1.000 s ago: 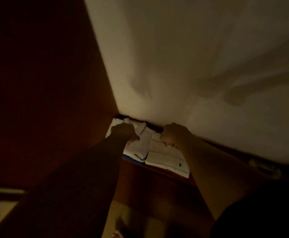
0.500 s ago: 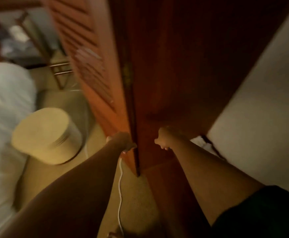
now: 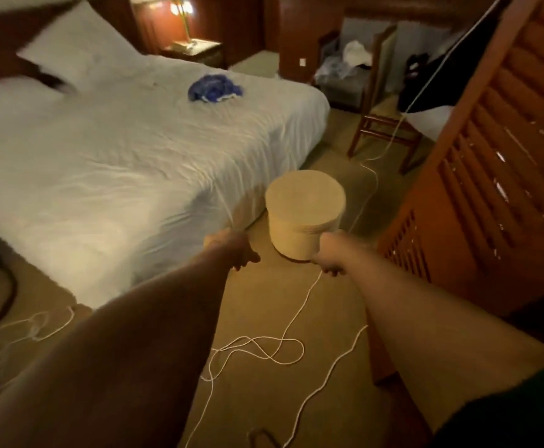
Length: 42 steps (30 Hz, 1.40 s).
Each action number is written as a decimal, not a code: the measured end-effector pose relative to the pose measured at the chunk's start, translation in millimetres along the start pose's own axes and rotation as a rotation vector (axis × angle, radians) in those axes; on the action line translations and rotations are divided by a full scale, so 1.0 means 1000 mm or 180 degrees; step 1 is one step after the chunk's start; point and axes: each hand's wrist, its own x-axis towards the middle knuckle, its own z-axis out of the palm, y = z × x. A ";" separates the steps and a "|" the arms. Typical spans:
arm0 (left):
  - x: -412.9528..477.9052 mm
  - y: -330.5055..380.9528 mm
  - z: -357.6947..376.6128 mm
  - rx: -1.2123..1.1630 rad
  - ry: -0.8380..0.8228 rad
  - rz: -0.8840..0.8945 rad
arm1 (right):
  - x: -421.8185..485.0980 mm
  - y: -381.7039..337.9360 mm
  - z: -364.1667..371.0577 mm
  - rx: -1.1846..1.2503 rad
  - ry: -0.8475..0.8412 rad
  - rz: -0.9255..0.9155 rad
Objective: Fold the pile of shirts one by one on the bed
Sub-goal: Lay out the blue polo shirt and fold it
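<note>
The view has been swung away from the wardrobe shelf and its folded white shirts, now out of sight. On the left the bed (image 3: 102, 163) is shown, a crumpled blue garment (image 3: 214, 88) lying on its far part, perhaps the next shirt. The left hand (image 3: 231, 250) is held out, grip released, nothing in it. Beside a round stool (image 3: 304, 202), the right hand (image 3: 328, 257) is likewise loosely curled and empty. A louvred door (image 3: 490, 163) is seen rightmost; a folded stack is judged stowed
</note>
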 end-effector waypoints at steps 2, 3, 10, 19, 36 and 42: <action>0.015 -0.030 -0.023 -0.0150 0.0061 -0.0179 | 0.023 -0.034 -0.022 -0.0109 0.0030 -0.0199; 0.023 -0.043 -0.033 -0.0230 0.0097 -0.0256 | 0.035 -0.050 -0.033 -0.0153 0.0030 -0.0300; 0.072 -0.108 -0.112 -0.0470 0.0158 -0.0649 | 0.118 -0.139 -0.114 -0.0326 -0.0057 -0.0723; 0.194 -0.182 -0.219 -0.0666 0.0190 -0.1189 | 0.279 -0.245 -0.194 -0.0677 0.0041 -0.1311; 0.489 -0.247 -0.415 -0.1196 0.0553 -0.1836 | 0.629 -0.414 -0.370 -0.1156 -0.0123 -0.2005; 0.594 -0.310 -0.487 -0.1081 0.0565 -0.1909 | 0.748 -0.489 -0.421 -0.1141 -0.0076 -0.2065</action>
